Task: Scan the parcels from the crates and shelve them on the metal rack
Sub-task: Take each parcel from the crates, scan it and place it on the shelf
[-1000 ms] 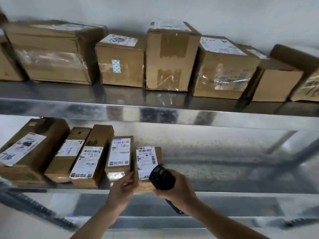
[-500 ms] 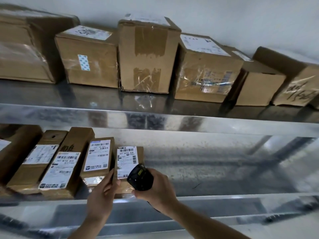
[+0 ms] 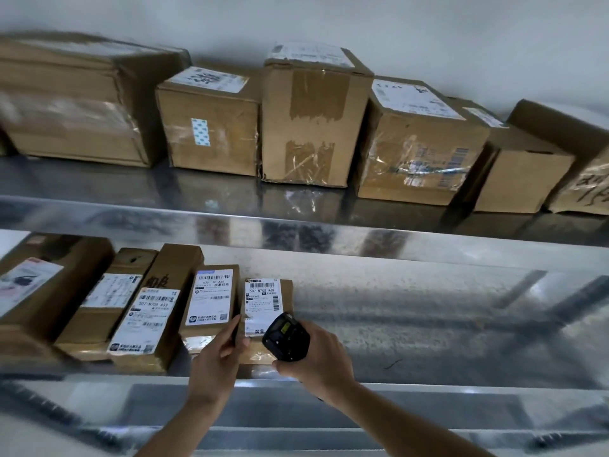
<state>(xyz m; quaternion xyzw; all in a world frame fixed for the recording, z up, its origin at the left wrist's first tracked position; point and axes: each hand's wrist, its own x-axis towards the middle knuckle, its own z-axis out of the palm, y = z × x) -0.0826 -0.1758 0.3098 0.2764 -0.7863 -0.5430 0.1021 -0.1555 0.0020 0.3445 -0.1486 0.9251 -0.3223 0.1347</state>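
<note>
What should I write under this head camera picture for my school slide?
A person's right hand holds a black scanner while the left hand steadies a small labelled parcel on the metal rack.

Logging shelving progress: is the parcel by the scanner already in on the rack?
In: the parcel rests on the lower shelf, rightmost of its row, its label facing up.

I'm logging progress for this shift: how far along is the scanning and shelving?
Done: a row of brown cardboard boxes fills the upper metal shelf, and four labelled parcels stand on the lower shelf. In hand: the left hand steadies the fifth, rightmost small parcel while the right hand holds the black handheld scanner at its label. Left: bare shelf remains to the right; the crates are out of view.
</note>
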